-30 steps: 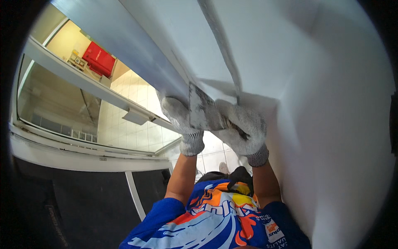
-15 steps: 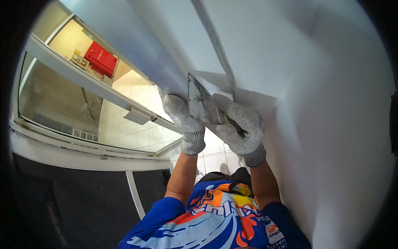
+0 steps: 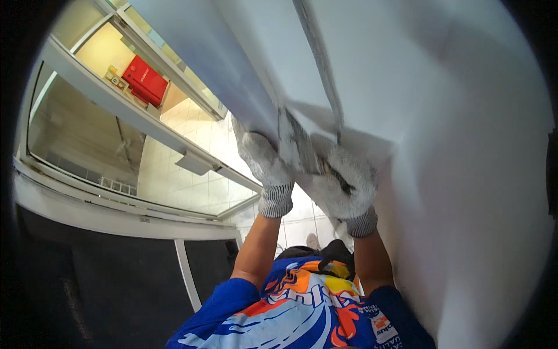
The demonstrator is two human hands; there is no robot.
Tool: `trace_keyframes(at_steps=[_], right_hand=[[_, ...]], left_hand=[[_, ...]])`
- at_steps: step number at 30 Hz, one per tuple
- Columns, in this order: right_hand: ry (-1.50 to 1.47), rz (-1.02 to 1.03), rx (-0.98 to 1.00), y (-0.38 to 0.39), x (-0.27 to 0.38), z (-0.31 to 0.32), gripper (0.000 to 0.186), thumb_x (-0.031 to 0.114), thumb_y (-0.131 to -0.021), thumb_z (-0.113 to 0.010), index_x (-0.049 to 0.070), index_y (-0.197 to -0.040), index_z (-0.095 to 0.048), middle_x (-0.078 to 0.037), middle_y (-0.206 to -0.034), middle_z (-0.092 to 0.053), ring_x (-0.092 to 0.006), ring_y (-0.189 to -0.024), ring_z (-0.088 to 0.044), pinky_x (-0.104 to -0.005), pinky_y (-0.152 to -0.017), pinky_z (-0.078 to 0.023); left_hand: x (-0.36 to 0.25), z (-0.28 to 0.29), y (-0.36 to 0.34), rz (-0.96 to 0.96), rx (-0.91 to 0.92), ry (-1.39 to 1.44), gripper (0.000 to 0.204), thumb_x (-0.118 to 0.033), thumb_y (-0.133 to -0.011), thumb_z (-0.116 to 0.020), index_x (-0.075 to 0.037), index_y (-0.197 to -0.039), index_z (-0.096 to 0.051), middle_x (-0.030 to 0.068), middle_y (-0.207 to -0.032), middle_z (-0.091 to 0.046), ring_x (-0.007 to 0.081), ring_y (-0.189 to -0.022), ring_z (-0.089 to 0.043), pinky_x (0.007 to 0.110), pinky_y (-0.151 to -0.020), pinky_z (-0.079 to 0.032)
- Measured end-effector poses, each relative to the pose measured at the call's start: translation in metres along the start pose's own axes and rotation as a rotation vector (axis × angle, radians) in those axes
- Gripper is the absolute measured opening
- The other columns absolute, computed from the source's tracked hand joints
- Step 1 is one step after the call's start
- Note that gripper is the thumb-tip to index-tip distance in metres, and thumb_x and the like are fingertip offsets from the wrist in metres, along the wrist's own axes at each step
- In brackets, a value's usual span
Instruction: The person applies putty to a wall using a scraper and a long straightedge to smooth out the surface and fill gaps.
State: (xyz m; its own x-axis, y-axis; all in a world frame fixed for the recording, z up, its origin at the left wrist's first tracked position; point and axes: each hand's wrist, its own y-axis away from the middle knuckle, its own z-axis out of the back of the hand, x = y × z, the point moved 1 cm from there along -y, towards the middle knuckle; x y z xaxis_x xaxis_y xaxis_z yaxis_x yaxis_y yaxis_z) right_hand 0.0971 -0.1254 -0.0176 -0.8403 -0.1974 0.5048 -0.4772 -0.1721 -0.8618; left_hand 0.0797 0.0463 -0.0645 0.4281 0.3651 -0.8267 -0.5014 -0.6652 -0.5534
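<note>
My right hand (image 3: 343,180), in a grey speckled knit glove with a striped cuff, has its fingers wrapped round the handle of a putty knife (image 3: 296,142). The blade is broad and smeared with whitish compound, and its edge is up against the pale wall (image 3: 256,70), near a corner. Left of the blade, my left hand (image 3: 261,157) wears a matching glove. It lies along the wall's side edge with its fingers stretched upward, partly hidden behind the thumb side, and it holds nothing I can see.
A grey groove (image 3: 319,58) runs down the wall above the blade. To the left stands a metal-framed glass door (image 3: 87,139) with dark lower panels (image 3: 104,279). A red cabinet (image 3: 145,80) shows beyond it. White tiles (image 3: 299,224) cover the floor.
Both hands and the putty knife have shifted slightly right in the view. The blade has turned more edge-on and now meets the wall. More of the door frame shows at upper left.
</note>
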Motion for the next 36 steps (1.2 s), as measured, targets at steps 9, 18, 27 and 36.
trace_keyframes(at_steps=[9, 18, 27, 36], right_hand=[[0.026, 0.043, -0.044, 0.004, -0.001, -0.001, 0.05, 0.012, -0.071, -0.08, -0.001, -0.117, -0.065, -0.015, -0.096, -0.07, -0.0226, -0.073, -0.068, -0.0316, -0.065, -0.055], [0.162, 0.046, 0.04, -0.015, 0.011, 0.004, 0.052, 0.014, -0.073, -0.08, -0.002, -0.119, -0.064, -0.014, -0.095, -0.071, -0.0212, -0.072, -0.069, -0.0304, -0.064, -0.054], [0.126, 0.025, 0.065, -0.019, 0.01, 0.006, 0.05, 0.016, -0.075, -0.078, -0.001, -0.12, -0.064, -0.014, -0.091, -0.07, -0.0225, -0.072, -0.069, -0.0313, -0.066, -0.055], [0.082, 0.071, 0.024, -0.016, 0.008, 0.005, 0.051, 0.015, -0.075, -0.079, -0.001, -0.121, -0.063, -0.016, -0.095, -0.07, -0.0212, -0.074, -0.07, -0.0308, -0.067, -0.055]], left_hand=[[-0.009, -0.004, 0.004, -0.087, -0.046, -0.214, 0.067, -0.045, -0.104, -0.022, 0.01, -0.143, -0.028, 0.0257, -0.138, -0.041, 0.0328, -0.132, -0.039, 0.043, -0.111, -0.027], [-0.017, -0.005, -0.003, -0.024, -0.054, -0.294, 0.078, -0.055, -0.1, -0.023, 0.01, -0.143, -0.028, 0.0253, -0.136, -0.044, 0.0329, -0.13, -0.04, 0.042, -0.11, -0.028], [-0.03, -0.011, -0.003, -0.113, -0.03, -0.013, 0.079, -0.057, -0.1, -0.026, 0.009, -0.142, -0.031, 0.0231, -0.136, -0.044, 0.0297, -0.128, -0.042, 0.041, -0.109, -0.03], [0.0, 0.002, -0.002, -0.211, -0.01, -0.526, 0.08, -0.059, -0.099, -0.022, 0.01, -0.14, -0.034, 0.025, -0.135, -0.045, 0.0335, -0.128, -0.043, 0.043, -0.109, -0.031]])
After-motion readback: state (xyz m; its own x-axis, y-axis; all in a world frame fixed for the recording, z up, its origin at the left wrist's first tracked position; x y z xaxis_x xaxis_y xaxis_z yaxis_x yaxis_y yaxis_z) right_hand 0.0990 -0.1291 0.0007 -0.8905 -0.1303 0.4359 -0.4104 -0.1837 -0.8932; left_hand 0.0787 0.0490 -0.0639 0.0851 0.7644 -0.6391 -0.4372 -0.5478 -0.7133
